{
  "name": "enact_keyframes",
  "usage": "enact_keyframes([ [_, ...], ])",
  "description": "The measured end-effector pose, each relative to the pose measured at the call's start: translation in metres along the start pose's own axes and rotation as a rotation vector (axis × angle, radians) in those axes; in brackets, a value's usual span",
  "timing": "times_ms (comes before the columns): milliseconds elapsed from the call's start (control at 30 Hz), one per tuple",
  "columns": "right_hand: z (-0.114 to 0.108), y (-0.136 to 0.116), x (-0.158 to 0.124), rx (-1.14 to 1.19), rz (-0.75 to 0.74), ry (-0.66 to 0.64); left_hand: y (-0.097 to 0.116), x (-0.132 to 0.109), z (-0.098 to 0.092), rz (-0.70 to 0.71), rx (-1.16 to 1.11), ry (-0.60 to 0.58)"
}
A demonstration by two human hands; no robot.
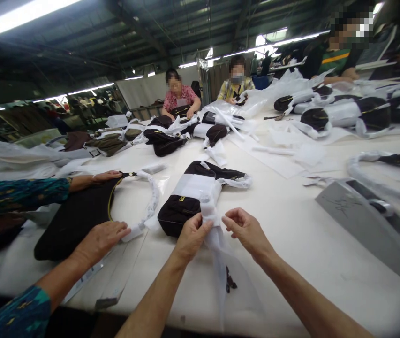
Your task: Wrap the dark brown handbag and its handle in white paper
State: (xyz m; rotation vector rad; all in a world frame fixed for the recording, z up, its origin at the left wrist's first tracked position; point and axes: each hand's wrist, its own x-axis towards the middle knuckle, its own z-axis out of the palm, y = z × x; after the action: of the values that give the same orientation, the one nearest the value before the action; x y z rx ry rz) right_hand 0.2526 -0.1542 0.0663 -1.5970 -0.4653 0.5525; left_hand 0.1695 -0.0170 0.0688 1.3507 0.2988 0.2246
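A black handbag (pixel 177 213) lies on the table in front of me, with a white wrapping sheet (pixel 192 184) round its middle and white wrap on its strap (pixel 238 181). My left hand (pixel 192 234) is closed on the white wrapped piece (pixel 209 209) at the bag's near right side, pinching it between thumb and fingers. From there a thin translucent sheet (pixel 221 263) trails toward the table's near edge. Just right of the wrap, my right hand (pixel 247 230) is apart from it, fingers loosely curled and nothing visible in them. Small dark pieces (pixel 230 280) lie by the sheet.
At left, a co-worker's hands (pixel 104 237) rest at another black bag (pixel 76 220) with a wrapped strap. A grey tape dispenser (pixel 347 216) stands at right. Wrapped bags (pixel 164 138) and loose white sheets (pixel 273 159) cover the far table (pixel 298 225). Other people sit across.
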Motion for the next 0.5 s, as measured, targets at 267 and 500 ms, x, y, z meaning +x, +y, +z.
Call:
enact_keyframes([
  [267,0.031,0.026,-0.037,0.333,0.145,-0.032,-0.012,0.004,0.023,0.028,-0.067,0.144],
  [500,0.039,0.038,-0.035,0.164,-0.019,0.002,-0.013,-0.002,0.015,0.000,0.022,0.156],
])
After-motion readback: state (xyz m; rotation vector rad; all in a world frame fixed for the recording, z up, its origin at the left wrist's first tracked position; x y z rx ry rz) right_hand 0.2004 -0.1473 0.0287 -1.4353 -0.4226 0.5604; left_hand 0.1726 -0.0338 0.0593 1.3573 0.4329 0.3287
